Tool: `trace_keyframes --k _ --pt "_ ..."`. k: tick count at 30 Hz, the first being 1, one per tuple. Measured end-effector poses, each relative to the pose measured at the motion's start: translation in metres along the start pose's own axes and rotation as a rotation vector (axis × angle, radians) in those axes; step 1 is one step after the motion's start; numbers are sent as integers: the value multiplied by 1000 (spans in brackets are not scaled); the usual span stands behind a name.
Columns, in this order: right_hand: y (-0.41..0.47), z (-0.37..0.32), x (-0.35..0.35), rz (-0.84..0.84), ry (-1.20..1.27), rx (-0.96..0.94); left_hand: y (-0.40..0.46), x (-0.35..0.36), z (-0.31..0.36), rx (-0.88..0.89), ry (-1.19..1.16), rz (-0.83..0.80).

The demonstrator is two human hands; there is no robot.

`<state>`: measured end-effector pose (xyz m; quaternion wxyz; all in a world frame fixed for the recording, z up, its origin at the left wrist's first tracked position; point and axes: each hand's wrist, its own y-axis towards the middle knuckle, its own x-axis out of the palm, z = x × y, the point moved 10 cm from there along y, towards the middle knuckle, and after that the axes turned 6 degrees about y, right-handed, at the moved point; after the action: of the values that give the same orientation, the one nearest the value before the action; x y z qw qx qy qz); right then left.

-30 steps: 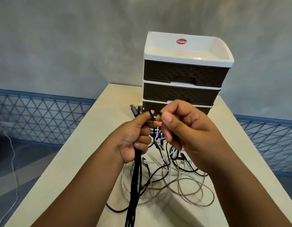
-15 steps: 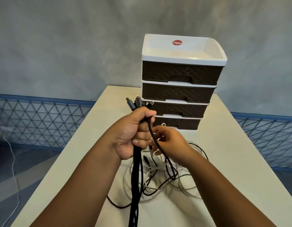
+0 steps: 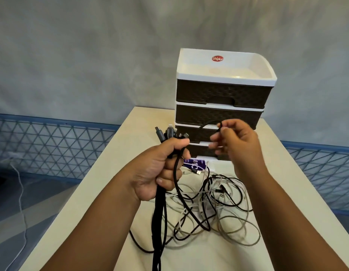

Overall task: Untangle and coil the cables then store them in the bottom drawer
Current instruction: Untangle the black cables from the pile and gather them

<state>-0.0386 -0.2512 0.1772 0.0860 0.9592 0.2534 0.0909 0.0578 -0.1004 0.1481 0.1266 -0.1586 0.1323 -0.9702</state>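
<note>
Our left hand (image 3: pixel 160 169) grips a bundle of black cables (image 3: pixel 159 216), plugs up. Our right hand (image 3: pixel 236 141) pinches one black cable (image 3: pixel 208 124) beside it. Tangled cables (image 3: pixel 218 208) lie below both hands; the drawer unit (image 3: pixel 220 94) stands behind them.
</note>
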Motion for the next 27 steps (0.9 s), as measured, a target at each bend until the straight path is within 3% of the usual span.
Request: trace_keyframes --k 4,13,20,24,27 --pt "-4 -29 1 11 228 -44 7 -6 -3 -19 -38 72" --pt "-43 -38 63 -373 24 -39 28 -1 3 84 -192 93" --pt "-56 -16 75 -351 -237 -78 33 -12 -1 165 -115 229" --pt "-61 -7 73 -302 -164 -47 29 -21 1 159 -91 366" --pt "-69 15 73 -301 -74 69 30 -25 12 224 -205 348"
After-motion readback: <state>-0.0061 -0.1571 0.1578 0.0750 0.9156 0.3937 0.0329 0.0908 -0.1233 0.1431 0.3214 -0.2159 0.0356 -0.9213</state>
